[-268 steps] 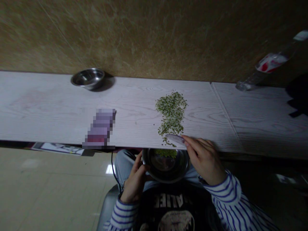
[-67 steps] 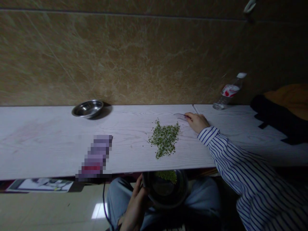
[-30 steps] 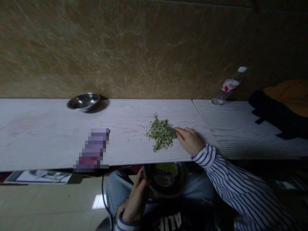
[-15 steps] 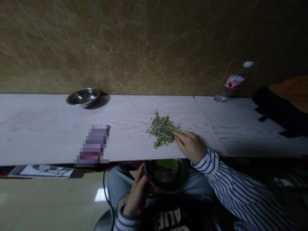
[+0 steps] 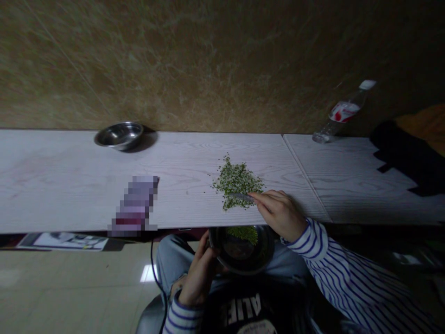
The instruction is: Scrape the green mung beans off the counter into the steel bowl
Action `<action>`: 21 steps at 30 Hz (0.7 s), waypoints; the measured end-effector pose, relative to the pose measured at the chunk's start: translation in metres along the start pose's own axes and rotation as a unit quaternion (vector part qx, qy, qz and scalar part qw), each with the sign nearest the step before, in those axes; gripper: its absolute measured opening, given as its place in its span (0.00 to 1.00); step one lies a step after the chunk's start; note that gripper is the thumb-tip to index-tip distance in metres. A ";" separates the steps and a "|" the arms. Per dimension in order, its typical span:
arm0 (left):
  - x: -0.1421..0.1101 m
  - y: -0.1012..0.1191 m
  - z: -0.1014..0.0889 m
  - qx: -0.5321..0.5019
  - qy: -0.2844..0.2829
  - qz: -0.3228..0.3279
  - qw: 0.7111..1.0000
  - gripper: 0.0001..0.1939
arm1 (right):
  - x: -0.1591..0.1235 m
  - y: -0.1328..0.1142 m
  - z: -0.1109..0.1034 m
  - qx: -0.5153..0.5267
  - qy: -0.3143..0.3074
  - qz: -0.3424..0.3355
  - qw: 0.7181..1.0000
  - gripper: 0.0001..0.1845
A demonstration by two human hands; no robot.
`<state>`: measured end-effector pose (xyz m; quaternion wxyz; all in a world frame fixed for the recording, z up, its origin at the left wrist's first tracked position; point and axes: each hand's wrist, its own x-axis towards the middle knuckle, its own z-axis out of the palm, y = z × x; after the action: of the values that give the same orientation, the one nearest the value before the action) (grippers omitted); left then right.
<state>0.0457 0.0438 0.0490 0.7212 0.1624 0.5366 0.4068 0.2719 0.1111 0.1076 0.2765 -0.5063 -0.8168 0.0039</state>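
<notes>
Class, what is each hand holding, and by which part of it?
The left hand holds the near bowl by its left side; the right hand holds the scraper by its right end.

"What finish did the worktop (image 5: 187,148) present?"

"Pale wood grain, largely matt. The wall (image 5: 174,69) behind it appeared smooth and marbled."

"And the metal?"

"The far bowl (image 5: 119,136) was smooth and glossy; the near bowl (image 5: 239,265), likewise metal, looked duller."

"Other materials?"

"The bottle (image 5: 343,112) was clear plastic, the striped sleeve (image 5: 319,242) cloth, the floor (image 5: 86,278) glossy tile. On the thin held piece (image 5: 239,196), material was unclear."
</notes>
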 end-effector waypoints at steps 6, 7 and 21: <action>0.003 -0.003 -0.003 -0.009 -0.006 0.002 1.000 0.32 | -0.001 -0.013 -0.003 0.049 -0.001 -0.006 0.999 0.13; 0.004 -0.003 -0.003 -0.010 -0.008 0.002 1.000 0.32 | -0.001 -0.017 0.000 0.061 -0.012 -0.012 0.998 0.13; 0.004 -0.003 -0.003 0.004 -0.003 -0.010 1.000 0.36 | 0.026 -0.001 0.026 0.040 -0.059 0.053 0.996 0.15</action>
<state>0.0445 0.0449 0.0432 0.7262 0.1609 0.5378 0.3970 0.2504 0.1391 0.0974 0.2472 -0.5364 -0.8029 0.0811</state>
